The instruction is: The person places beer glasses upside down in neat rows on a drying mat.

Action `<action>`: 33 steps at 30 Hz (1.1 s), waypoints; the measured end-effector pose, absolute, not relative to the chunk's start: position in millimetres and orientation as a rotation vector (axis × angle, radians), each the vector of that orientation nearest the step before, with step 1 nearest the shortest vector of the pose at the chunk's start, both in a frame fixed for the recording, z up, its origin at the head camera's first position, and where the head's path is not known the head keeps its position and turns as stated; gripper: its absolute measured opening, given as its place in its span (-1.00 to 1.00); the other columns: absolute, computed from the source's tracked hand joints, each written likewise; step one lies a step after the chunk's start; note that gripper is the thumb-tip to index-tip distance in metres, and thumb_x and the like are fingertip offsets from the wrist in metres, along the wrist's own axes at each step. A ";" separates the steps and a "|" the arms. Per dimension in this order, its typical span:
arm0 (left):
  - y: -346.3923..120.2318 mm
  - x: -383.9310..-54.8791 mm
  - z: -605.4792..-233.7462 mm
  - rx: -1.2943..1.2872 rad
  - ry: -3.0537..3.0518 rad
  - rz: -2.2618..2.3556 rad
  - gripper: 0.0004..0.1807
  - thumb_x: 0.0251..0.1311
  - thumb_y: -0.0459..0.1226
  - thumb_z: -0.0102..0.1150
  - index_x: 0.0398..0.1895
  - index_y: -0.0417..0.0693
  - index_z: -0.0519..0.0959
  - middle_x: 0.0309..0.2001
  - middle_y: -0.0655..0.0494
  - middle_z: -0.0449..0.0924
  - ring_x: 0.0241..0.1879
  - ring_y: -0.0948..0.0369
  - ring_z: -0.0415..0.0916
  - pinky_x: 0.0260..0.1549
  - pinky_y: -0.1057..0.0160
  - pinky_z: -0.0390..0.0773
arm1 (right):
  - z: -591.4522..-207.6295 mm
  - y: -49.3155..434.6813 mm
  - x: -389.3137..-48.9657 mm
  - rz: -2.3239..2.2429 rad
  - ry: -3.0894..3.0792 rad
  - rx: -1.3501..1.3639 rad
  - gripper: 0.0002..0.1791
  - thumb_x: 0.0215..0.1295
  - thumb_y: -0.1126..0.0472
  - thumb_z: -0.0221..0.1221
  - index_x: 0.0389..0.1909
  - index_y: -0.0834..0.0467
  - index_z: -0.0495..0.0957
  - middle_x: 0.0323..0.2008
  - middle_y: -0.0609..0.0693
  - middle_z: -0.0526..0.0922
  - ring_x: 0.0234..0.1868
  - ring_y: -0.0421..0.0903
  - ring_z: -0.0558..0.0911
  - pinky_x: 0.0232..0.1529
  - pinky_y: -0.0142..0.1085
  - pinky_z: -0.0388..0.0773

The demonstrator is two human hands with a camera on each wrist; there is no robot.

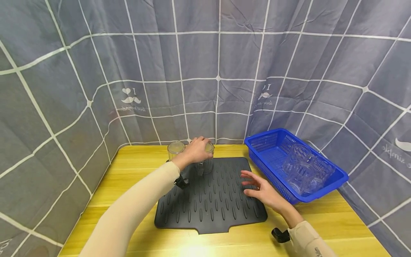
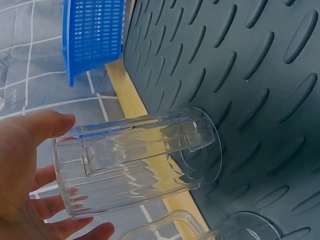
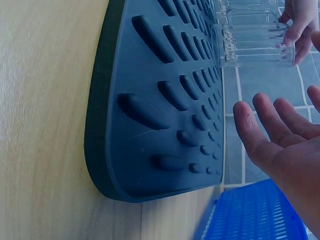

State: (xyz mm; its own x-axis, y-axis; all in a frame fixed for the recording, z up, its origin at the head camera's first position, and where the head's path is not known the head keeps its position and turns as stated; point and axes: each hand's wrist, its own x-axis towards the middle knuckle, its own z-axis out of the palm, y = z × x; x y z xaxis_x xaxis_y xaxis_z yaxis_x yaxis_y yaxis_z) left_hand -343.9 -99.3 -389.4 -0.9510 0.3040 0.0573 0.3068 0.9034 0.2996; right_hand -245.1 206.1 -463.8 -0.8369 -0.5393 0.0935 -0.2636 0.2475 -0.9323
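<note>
At the far edge of the black ridged mat (image 1: pixel 212 210), my left hand (image 1: pixel 196 151) holds a clear glass mug (image 1: pixel 208 165) by its upper end. The left wrist view shows the thumb on one side of the mug (image 2: pixel 135 160) and the fingers curving round the other; its far end meets the mat. A second glass mug (image 1: pixel 176 148) stands just left of it, partly behind my left hand and forearm. My right hand (image 1: pixel 264 192) hovers over the mat's right side, fingers spread and holding nothing.
A blue plastic basket (image 1: pixel 269 167) sits right of the mat, with several clear glass mugs (image 1: pixel 305 171) lying in its near half. The mat lies on a yellow wooden table (image 1: pixel 128 171). A grey checked curtain (image 1: pixel 199 96) surrounds the table's back and sides.
</note>
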 end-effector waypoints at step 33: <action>-96.6 -274.5 -373.9 -0.635 -2.831 -0.901 -0.43 0.37 -0.03 0.20 0.41 0.07 0.41 0.42 0.03 0.32 0.47 0.00 0.19 0.34 -0.12 0.34 | -443.9 213.0 -255.7 -1.592 2.368 -0.806 -0.28 0.39 0.20 0.26 0.52 -0.03 0.23 0.44 0.14 0.33 0.38 0.35 0.34 0.09 -0.32 0.56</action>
State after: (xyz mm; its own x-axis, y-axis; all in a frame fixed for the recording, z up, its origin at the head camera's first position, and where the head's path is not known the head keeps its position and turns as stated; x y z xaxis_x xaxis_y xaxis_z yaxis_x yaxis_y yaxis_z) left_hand -274.5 -96.6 -373.9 -0.9076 0.3579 0.2196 0.4190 0.7376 0.5296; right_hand -255.7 213.0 -443.9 -0.8378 -0.5251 0.1493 -0.3364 0.2813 -0.8987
